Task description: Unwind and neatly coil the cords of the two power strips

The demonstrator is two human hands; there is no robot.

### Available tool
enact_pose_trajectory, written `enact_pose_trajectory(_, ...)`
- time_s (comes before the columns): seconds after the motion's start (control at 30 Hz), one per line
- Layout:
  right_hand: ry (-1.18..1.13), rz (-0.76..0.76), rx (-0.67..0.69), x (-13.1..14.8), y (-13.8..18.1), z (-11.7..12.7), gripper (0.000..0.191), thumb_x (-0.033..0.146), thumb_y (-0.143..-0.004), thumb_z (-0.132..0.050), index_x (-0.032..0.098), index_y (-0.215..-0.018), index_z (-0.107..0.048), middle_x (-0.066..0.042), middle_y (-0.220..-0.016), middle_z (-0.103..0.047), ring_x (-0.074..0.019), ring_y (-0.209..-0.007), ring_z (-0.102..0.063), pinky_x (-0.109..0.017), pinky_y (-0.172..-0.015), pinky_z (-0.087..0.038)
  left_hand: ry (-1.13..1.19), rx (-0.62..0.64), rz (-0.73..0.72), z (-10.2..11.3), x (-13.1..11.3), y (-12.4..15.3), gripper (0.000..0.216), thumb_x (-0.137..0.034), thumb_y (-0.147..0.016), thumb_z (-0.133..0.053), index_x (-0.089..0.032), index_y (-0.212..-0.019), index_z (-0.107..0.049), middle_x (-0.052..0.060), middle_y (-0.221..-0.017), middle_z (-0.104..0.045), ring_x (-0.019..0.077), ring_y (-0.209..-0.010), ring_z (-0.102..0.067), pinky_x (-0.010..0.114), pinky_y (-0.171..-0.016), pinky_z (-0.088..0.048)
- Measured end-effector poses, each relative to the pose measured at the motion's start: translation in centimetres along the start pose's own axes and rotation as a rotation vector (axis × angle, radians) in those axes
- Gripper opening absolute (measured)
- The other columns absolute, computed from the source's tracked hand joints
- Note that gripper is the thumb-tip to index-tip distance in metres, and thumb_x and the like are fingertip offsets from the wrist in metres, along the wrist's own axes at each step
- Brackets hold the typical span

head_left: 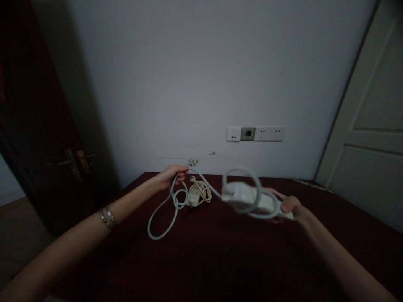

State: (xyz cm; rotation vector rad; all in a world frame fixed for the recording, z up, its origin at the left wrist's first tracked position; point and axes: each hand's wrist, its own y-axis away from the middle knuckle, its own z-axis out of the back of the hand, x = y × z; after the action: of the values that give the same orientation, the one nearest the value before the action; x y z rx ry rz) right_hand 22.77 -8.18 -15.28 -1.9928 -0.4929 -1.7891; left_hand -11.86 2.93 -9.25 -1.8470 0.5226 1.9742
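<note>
My right hand (291,206) is closed round the far end of a white power strip (241,193), which is held above the dark table and blurred by motion. Loops of its white cord (255,184) lie around the strip. My left hand (175,174) pinches the same cord farther along, at the left. A plug (193,162) sticks out just past those fingertips, and a slack loop of cord hangs below the hand. Between my hands, on the table, rests a second power strip (193,199), cream coloured, with its own cord (204,191) bundled beside it.
The dark red table (201,251) reaches back to a pale wall (176,84). Wall sockets (269,134) and a grey switch plate (248,134) sit low on that wall. A dark door with a metal handle (74,163) stands at left, and a white panelled door (374,126) at right.
</note>
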Motion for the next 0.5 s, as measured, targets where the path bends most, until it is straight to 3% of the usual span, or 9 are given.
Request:
enact_pose_trajectory(0.07, 0.248, -0.088, 0.136, 0.5, -1.1, -1.6, 0.041, 0.028, -0.046, -0.069, 0.016, -0.083, -0.056, -0.002, -0.08, -0.059, -0.0123, -0.065, -0.052, -0.021, -0.052, -0.038, 0.013, -0.031, -0.007, -0.7, -0.7, -0.3, 0.022, -0.028, -0.078, -0.057, -0.016, -0.06, -0.051, -0.007, -0.046, -0.024, 0.005, -0.039, -0.026, 0.019, -0.038, -0.017)
enact_pose_trajectory(0.13, 0.539, -0.143, 0.132, 1.0, -2.2, -3.0, 0.042, 0.027, -0.047, -0.073, 0.017, -0.085, -0.056, -0.001, -0.082, -0.059, -0.014, -0.074, -0.053, -0.022, -0.059, -0.039, -0.009, -0.044, -0.024, -2.0, -1.3, -0.1, 0.024, -0.029, -0.078, -0.058, -0.016, -0.059, -0.051, -0.007, -0.045, -0.026, 0.0047, -0.038, -0.027, 0.019, -0.038, -0.017)
enact_pose_trajectory(0.2, 0.798, -0.154, -0.02, 1.1, -3.3, -3.7, 0.043, 0.031, -0.05, -0.074, 0.017, -0.087, -0.056, -0.002, -0.084, -0.059, -0.0157, -0.075, -0.053, -0.024, -0.06, -0.04, -0.058, -0.017, -0.071, -3.7, -1.7, 0.8, 0.024, -0.031, -0.077, -0.059, -0.015, -0.061, -0.053, -0.006, -0.045, -0.031, 0.0046, -0.039, -0.03, 0.02, -0.038, -0.018)
enact_pose_trajectory(0.3, 0.974, -0.06, -0.458, 0.7, -4.5, -3.3, 0.043, 0.037, -0.055, -0.072, 0.017, -0.089, -0.053, -0.005, -0.085, -0.06, -0.0185, -0.075, -0.054, -0.028, -0.063, -0.041, -0.168, 0.098, -0.094, -6.2, -1.7, 2.5, 0.022, -0.033, -0.077, -0.06, -0.014, -0.066, -0.057, -0.004, -0.047, -0.041, 0.0048, -0.039, -0.034, 0.02, -0.039, -0.023)
enact_pose_trajectory(0.4, 0.751, 0.047, -0.78, 0.2, -5.1, -2.7, 0.044, 0.042, -0.058, -0.07, 0.018, -0.09, -0.051, -0.005, -0.08, -0.059, -0.0184, -0.069, -0.055, -0.029, -0.06, -0.042, -0.261, 0.208, -0.126, -8.1, -1.0, 3.8, 0.023, -0.035, -0.08, -0.056, -0.013, -0.075, -0.061, -0.002, -0.051, -0.05, 0.0059, -0.041, -0.04, 0.02, -0.041, -0.028)
enact_pose_trajectory(0.5, 0.294, 0.126, -0.774, 0.0, -5.0, -3.3, 0.046, 0.04, -0.058, -0.071, 0.018, -0.094, -0.051, -0.003, -0.075, -0.059, -0.0148, -0.058, -0.054, -0.025, -0.05, -0.041, -0.261, 0.25, -0.167, -8.8, -0.1, 3.9, 0.026, -0.035, -0.08, -0.056, -0.012, -0.09, -0.062, 0.001, -0.063, -0.058, 0.0069, -0.047, -0.046, 0.02, -0.045, -0.034)
